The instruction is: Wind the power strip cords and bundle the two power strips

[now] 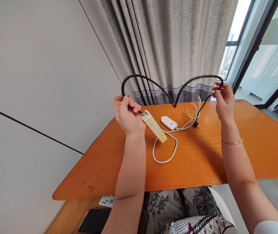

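Note:
A black cable point(153, 82) rises in two arcs between my hands, dipping to a sharp bend in the middle. My left hand point(128, 113) is closed around one end of it. From that end a flat, pale yellow strip-like piece point(156, 127) slants down over the table beside my wrist; its kind is unclear. My right hand point(224, 99) pinches the cable near its other end, where a thinner stretch hangs to a black plug point(196, 124) at the tabletop. Between the hands lies a white plug-in box point(169, 123) with a white cord point(164, 162) looped around it.
The orange wooden table point(190, 156) stands before grey curtains point(178, 42), with a pale wall point(43, 65) on the left. Below the table's left edge, a black phone point(95, 220) and a white printed item point(107, 201) lie on a lower wooden surface. Windows are at the right.

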### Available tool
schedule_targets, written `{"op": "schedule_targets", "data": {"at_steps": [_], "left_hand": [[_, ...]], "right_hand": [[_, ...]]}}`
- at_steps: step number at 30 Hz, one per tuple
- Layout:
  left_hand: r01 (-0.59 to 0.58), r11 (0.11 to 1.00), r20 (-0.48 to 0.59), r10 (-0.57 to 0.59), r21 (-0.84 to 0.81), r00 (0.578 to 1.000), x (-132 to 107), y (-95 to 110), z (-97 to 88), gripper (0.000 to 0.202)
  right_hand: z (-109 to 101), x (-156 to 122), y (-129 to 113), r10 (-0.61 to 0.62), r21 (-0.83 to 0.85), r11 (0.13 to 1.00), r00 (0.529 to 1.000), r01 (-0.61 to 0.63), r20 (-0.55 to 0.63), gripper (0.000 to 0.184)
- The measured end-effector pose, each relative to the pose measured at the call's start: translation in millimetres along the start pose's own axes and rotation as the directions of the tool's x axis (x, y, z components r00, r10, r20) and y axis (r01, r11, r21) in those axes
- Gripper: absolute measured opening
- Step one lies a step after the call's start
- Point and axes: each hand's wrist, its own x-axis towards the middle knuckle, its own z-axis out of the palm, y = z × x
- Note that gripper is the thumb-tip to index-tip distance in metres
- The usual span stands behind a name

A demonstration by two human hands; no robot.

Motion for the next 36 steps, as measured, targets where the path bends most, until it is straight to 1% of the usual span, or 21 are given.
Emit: {"op": "schedule_targets", "data": {"at_steps": [3, 5, 9, 11, 13, 15, 17, 18, 20, 22, 23, 25, 27, 29, 32, 34, 36], "left_hand": [[0.022, 1.0, -0.031, -0.023, -0.008, 0.999, -3.3, 2.3, 5.9, 0.017], [0.042, 0.999, -0.033, -0.042, 0.003, 0.999, -4.4, 2.7, 8.1, 0.018], [0.078, 0.995, -0.017, -0.077, 0.058, 0.997, -4.2, 1.1, 7.8, 0.022], [0.093, 0.993, -0.011, -0.093, 0.068, 0.996, -4.3, 0.5, 7.5, 0.023], [0.113, 0.991, -0.006, -0.113, 0.07, 0.994, -5.1, 0.1, 8.3, 0.024], [0.142, 0.987, 0.002, -0.143, 0.069, 0.99, -6.3, -0.1, 9.8, 0.023], [0.177, 0.982, 0.022, -0.179, 0.063, 0.984, -7.4, -0.3, 11.3, 0.021], [0.193, 0.98, 0.035, -0.195, 0.059, 0.98, -7.9, -0.5, 11.9, 0.02], [0.218, 0.974, 0.058, -0.221, 0.053, 0.973, -8.6, -0.8, 12.9, 0.017], [0.24, 0.969, 0.074, -0.244, 0.058, 0.967, -9.5, -1.0, 13.7, 0.015], [0.252, 0.966, 0.081, -0.257, 0.065, 0.963, -10.0, -0.9, 14.2, 0.015], [0.274, 0.958, 0.098, -0.282, 0.083, 0.954, -11.4, -0.4, 15.2, 0.015], [0.291, 0.951, 0.126, -0.303, 0.103, 0.945, -13.2, 0.1, 16.3, 0.015], [0.302, 0.945, 0.162, -0.319, 0.125, 0.934, -15.1, 0.2, 17.2, 0.014], [0.303, 0.939, 0.228, -0.334, 0.162, 0.915, -17.9, -1.2, 18.1, 0.012], [0.304, 0.936, 0.261, -0.342, 0.175, 0.903, -20.1, -3.1, 18.9, 0.01], [0.319, 0.931, 0.282, -0.358, 0.175, 0.89, -22.8, -5.2, 20.2, 0.01]], "right_hand": [[-1.5, -0.6, -7.6, -0.09, -0.047, 0.995, 0.996, 0.089, -0.021, 0.032], [-3.6, -0.1, -8.4, -0.124, -0.103, 0.988, 0.991, 0.118, -0.049, 0.035], [-11.1, 3.7, 3.5, -0.157, -0.209, 0.97, 0.977, 0.125, -0.142, 0.04], [-16.1, 6.1, 12.5, -0.146, -0.238, 0.966, 0.974, 0.102, -0.176, 0.04], [-21.7, 7.8, 19.3, -0.108, -0.276, 0.96, 0.975, 0.052, -0.192, 0.037], [-27.4, 8.3, 21.7, -0.06, -0.34, 0.94, 0.978, -0.011, -0.198, 0.033], [-32.6, 7.5, 19.4, -0.012, -0.417, 0.906, 0.984, -0.065, -0.178, 0.03], [-34.6, 6.5, 17.1, 0.018, -0.453, 0.887, 0.988, -0.085, -0.151, 0.031], [-36.8, 3.8, 11.6, 0.102, -0.521, 0.846, 0.993, -0.117, -0.057, 0.033], [-36.1, 0.1, 6.5, 0.204, -0.589, 0.8, 0.975, -0.112, 0.091, 0.035], [-34.7, -2.0, 4.5, 0.249, -0.617, 0.782, 0.952, -0.089, 0.177, 0.037], [-30.3, -6.2, 1.5, 0.311, -0.639, 0.769, 0.884, -0.017, 0.35, 0.043], [-25.3, -9.8, -1.5, 0.333, -0.628, 0.776, 0.817, 0.046, 0.471, 0.052], [-21.2, -11.9, -6.1, 0.338, -0.625, 0.776, 0.782, 0.084, 0.524, 0.059], [-17.7, -12.6, -17.5, 0.331, -0.629, 0.77, 0.773, 0.112, 0.542, 0.062], [-14.6, -12.7, -27.1, 0.301, -0.585, 0.804, 0.776, 0.107, 0.555, 0.056], [-8.0, -14.6, -36.9, 0.246, -0.478, 0.876, 0.784, 0.073, 0.57, 0.046]]}}
